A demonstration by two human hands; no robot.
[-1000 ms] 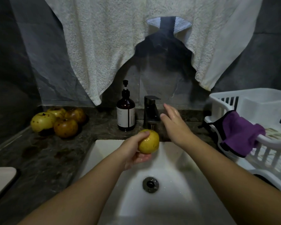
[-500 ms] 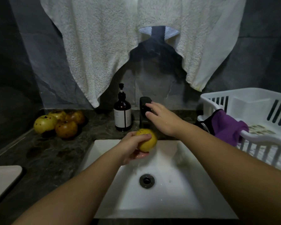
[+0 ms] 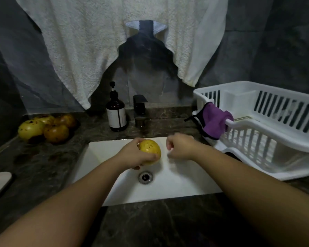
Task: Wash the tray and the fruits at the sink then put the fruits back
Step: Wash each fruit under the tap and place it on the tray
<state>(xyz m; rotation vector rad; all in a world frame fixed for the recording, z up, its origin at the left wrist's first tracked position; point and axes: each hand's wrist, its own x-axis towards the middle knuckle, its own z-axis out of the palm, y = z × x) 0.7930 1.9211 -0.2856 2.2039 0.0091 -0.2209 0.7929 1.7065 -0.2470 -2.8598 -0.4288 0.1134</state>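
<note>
Dim, low-contrast scene with a grey cast. The brightest surfaces are the white rectangular ceramic sink basin (image 3: pixel 177 182), the white slatted plastic dish rack (image 3: pixel 268 132) at right and the cream terry towel (image 3: pixel 89 43) at top. The dark marbled stone bench (image 3: pixel 43 168) and the frame corners fall into shadow. Right hand (image 3: pixel 181 147) motion-blurred. Wide-angle bowing along the left and right edges; fine detail soft and noisy.

The white rectangular sink basin (image 3: pixel 177 186) lies open around its round metal drain (image 3: pixel 145 177). A black faucet (image 3: pixel 140 111) and brown glass pump bottle (image 3: pixel 116 113) stand behind; the white slatted plastic rack (image 3: pixel 268 139) flanks its right.
</note>
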